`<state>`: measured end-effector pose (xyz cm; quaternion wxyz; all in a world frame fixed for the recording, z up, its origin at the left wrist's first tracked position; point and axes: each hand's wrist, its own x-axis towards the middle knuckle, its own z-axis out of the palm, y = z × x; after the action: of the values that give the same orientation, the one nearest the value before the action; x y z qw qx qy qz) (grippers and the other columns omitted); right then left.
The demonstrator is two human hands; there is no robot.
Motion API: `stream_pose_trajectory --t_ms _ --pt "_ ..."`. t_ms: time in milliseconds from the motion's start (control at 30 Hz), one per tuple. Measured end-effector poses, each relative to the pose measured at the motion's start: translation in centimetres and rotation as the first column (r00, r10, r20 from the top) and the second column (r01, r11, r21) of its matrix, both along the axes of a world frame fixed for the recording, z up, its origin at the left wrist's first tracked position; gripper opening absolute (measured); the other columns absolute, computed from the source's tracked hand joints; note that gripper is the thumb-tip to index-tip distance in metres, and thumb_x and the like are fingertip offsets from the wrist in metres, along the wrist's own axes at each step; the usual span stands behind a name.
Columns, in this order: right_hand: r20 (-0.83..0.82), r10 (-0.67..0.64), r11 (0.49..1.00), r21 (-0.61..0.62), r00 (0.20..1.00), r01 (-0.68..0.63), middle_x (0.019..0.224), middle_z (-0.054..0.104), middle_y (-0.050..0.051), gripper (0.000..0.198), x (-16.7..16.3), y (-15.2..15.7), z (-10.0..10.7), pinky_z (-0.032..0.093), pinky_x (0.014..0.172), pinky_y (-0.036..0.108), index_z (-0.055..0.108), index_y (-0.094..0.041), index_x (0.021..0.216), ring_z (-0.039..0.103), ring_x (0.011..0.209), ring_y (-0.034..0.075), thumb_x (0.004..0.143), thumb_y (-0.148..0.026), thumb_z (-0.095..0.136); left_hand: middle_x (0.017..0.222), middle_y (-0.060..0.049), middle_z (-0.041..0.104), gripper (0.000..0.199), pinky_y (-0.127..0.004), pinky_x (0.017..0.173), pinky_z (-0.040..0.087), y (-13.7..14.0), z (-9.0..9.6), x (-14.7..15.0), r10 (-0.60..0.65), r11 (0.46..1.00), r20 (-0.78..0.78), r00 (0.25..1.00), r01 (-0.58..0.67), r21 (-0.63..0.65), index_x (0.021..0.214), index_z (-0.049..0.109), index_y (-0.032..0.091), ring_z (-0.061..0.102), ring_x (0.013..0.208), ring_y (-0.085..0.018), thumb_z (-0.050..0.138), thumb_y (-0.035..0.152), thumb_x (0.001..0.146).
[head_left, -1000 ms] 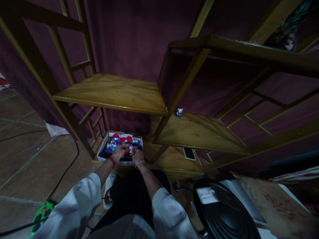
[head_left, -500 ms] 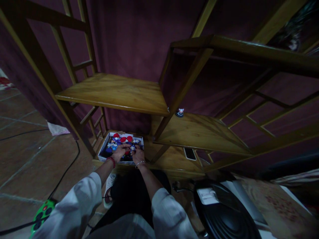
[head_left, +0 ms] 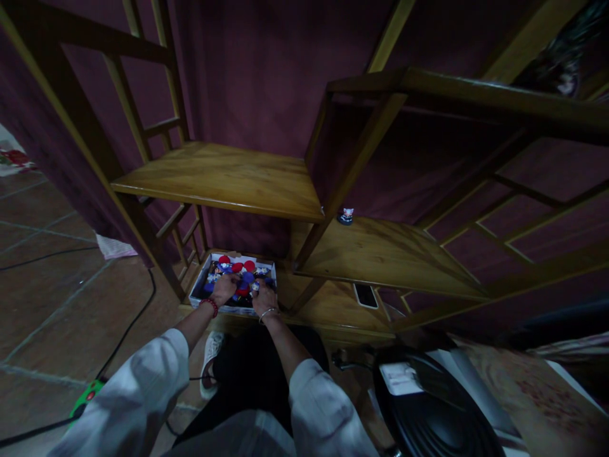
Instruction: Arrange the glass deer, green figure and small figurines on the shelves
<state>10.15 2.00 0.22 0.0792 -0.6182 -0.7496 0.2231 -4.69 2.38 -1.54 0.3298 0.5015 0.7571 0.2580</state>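
Note:
A shallow white-edged cardboard box on the lowest shelf holds several small figurines and round red and blue pieces. My left hand, with a red bead bracelet at the wrist, reaches over the box's front edge. Its fingers are curled among the pieces, and what they hold is hidden. At the right side of the box, my right hand, wearing a silver bangle, has its fingers closed about a small white-and-blue figurine. A round blue piece lies between the two hands.
One cat-like figurine stands on the middle right shelf. A phone lies on the lower shelf. The upper left shelf overhangs behind the box. A black chair-like object is at right; a green power strip sits on the floor.
My left hand has drawn back slightly toward the left, so the round blue piece shows more. My right hand stays by the figurine. The view has shifted a little.

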Motion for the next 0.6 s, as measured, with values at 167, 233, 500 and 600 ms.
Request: stream_pose_trajectory --t_ms 167,233,500,600 --pt "0.001 0.011 1.000 -0.021 1.000 -0.011 0.102 0.064 0.009 0.039 -0.1 0.0 -0.1 0.042 0.075 0.025 0.046 -0.019 0.120 0.061 0.092 0.019 0.081 -0.016 0.045 0.095 -0.015 0.066 0.022 -0.033 0.081 0.042 -0.9 0.5 -2.2 -0.044 0.993 -0.190 0.981 0.022 -0.117 0.082 0.066 0.014 0.059 0.095 -0.026 0.045 0.013 0.074" --pt "0.015 0.012 0.999 -0.034 1.000 -0.011 0.100 0.065 0.009 0.038 -0.2 0.0 -0.1 0.042 0.073 0.026 0.046 -0.018 0.119 0.061 0.091 0.019 0.081 -0.017 0.044 0.094 -0.014 0.066 0.023 -0.031 0.081 0.042 -1.2 0.6 -2.3 -0.083 0.988 -0.230 0.970 0.050 -0.145 0.081 0.067 0.015 0.059 0.094 -0.025 0.045 0.015 0.075" --pt "0.027 0.025 0.999 -0.033 0.999 -0.024 0.100 0.065 0.009 0.036 -0.1 -0.1 -0.1 0.042 0.073 0.025 0.048 -0.019 0.117 0.061 0.092 0.019 0.081 -0.018 0.046 0.115 -0.015 0.055 0.032 -0.038 0.080 0.043 -2.0 1.0 -0.8 -0.154 0.974 -0.386 0.910 0.073 -0.216 0.096 0.063 0.019 0.053 0.103 -0.032 0.056 0.032 0.067" --pt "0.030 0.026 0.999 -0.032 0.999 -0.025 0.098 0.065 0.008 0.035 -0.1 0.0 -0.3 0.042 0.072 0.025 0.048 -0.019 0.116 0.061 0.090 0.019 0.081 -0.019 0.046 0.114 -0.017 0.054 0.035 -0.037 0.078 0.044 -1.9 0.8 -0.8 -0.200 0.965 -0.423 0.884 0.104 -0.239 0.099 0.061 0.018 0.056 0.099 -0.031 0.054 0.031 0.068"
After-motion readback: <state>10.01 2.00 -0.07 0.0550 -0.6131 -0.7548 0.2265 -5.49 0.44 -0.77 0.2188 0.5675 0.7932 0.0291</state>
